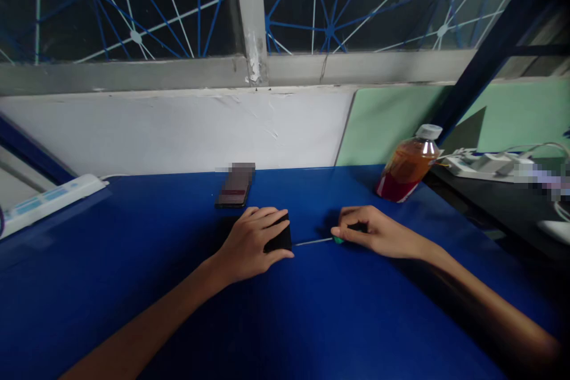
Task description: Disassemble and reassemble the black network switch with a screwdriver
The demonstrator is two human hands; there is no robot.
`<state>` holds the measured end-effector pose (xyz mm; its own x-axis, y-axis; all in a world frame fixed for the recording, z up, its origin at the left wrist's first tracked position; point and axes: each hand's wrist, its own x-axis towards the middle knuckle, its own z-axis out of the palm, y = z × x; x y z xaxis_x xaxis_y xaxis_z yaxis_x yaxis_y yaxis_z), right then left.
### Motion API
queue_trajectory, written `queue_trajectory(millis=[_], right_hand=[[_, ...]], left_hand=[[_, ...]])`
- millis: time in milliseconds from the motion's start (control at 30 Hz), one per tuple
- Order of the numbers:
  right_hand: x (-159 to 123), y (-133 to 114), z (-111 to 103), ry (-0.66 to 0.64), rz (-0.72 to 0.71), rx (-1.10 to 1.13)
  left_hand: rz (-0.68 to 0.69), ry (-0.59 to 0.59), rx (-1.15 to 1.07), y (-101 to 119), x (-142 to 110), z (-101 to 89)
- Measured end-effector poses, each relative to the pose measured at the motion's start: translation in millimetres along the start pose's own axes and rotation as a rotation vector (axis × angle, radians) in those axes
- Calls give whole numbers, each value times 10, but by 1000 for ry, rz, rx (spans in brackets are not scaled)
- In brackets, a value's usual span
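Note:
My left hand [256, 242] lies over a flat black block-like object [279, 236] on the blue table, thumb along its near edge and fingers across its top. What the object is I cannot make out. A thin screwdriver [314, 242] with a metal shaft and a green end points left, its tip at or beside the black object's right edge. Thumb and fingers of my right hand [363, 230] pinch the green end, which they mostly hide.
Behind my left hand lies a phone [236, 185]. A bottle of orange drink [408, 165] stands at the back right. White power strips lie at the left [53, 202] and right [485, 165] edges. A wall with windows [178, 127] borders the blue table [285, 314].

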<state>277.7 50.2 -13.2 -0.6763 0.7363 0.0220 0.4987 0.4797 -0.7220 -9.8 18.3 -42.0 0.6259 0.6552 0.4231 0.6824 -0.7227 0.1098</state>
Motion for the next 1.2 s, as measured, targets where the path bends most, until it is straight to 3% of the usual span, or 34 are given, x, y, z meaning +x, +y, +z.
queue_trajectory(millis=[300,533,733,933,1200], right_hand=[[-34,24,7,-73,118,158],[-33,3,18,-35,49,3],[-34,17,28,-10,49,35],[-25,14,6,-75,9,-16],[-11,15,54,-11,28,2]], left_hand=[[49,46,41,-10,-22,23],[59,53,41,-13,-21,25],[50,50,33,-6,-15,22],[36,31,35,-5,-9,8],[37,32,36,2,-7,5]])
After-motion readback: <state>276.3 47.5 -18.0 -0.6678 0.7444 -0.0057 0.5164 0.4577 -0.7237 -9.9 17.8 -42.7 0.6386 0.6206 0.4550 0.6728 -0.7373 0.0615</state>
